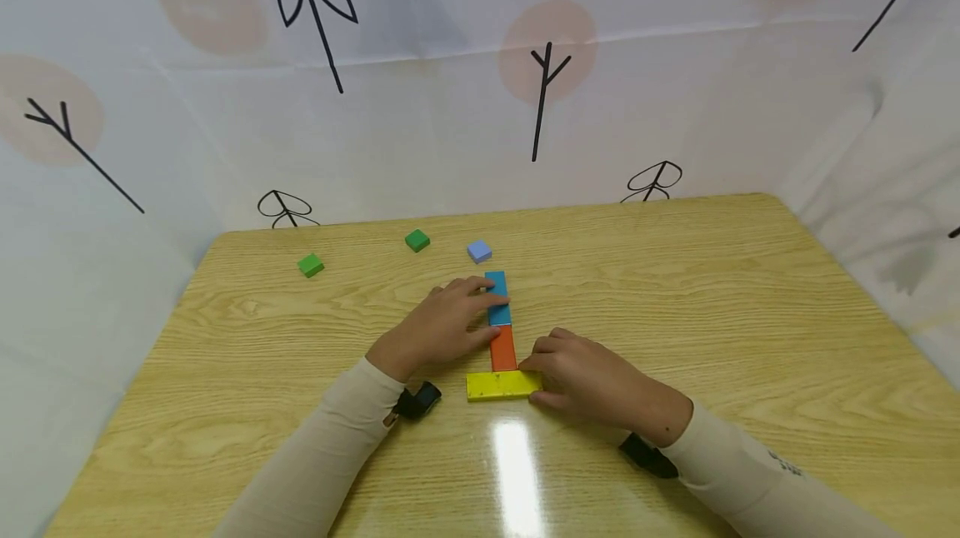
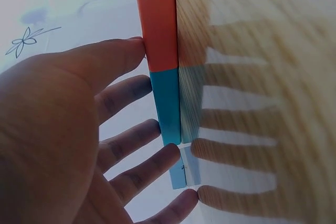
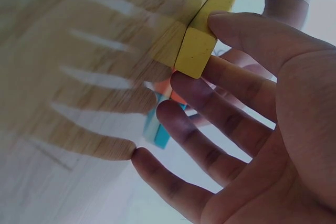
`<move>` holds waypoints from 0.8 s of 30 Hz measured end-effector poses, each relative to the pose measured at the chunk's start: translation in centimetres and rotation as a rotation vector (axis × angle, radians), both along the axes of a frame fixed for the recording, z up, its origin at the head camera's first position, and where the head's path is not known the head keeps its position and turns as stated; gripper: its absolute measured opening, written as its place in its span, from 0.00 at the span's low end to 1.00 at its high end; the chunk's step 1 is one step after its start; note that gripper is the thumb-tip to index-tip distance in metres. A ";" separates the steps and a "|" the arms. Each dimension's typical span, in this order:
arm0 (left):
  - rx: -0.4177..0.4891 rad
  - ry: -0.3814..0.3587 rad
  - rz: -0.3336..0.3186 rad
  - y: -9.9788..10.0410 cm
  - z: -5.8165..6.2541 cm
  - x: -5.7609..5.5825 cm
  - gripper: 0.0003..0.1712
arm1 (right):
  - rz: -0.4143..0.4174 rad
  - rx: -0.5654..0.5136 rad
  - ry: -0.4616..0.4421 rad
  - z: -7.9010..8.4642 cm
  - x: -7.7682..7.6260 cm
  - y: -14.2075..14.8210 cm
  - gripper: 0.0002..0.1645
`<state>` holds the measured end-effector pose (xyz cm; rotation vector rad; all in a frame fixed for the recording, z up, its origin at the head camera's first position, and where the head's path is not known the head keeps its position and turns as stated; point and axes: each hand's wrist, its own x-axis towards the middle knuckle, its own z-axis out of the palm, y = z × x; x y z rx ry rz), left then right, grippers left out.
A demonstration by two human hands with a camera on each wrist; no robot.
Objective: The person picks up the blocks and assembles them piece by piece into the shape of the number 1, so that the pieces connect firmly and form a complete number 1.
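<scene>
A yellow block (image 1: 495,386) lies crosswise on the table. An orange-red block (image 1: 503,348) stands end-on to its far side, and a blue block (image 1: 498,301) continues that line away from me. My right hand (image 1: 592,376) pinches the right end of the yellow block, thumb on its near side and index finger on its far side. The other right fingers are spread toward the tabletop. My left hand (image 1: 450,321) reaches in from the left with fingers extended over the blue block. Its thumb touches the orange-red block near the joint in the left wrist view.
Beyond the blue block lies a small lavender block (image 1: 479,251). Two small green blocks, one in the middle (image 1: 417,240) and one farther left (image 1: 311,265), lie near the back of the wooden table (image 1: 675,271). A patterned white cloth (image 1: 450,130) hangs behind it.
</scene>
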<state>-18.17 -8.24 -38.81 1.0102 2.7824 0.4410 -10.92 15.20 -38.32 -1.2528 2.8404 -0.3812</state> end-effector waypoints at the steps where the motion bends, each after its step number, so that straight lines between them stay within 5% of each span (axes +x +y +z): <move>1: 0.000 0.000 0.000 0.0 0.0 0.0 0.27 | 0.000 0.000 -0.001 0.0 0.0 0.0 0.18; 24: -0.014 -0.001 0.013 0.1 -0.1 0.0 0.29 | -0.004 0.001 -0.008 -0.1 0.0 0.0 0.19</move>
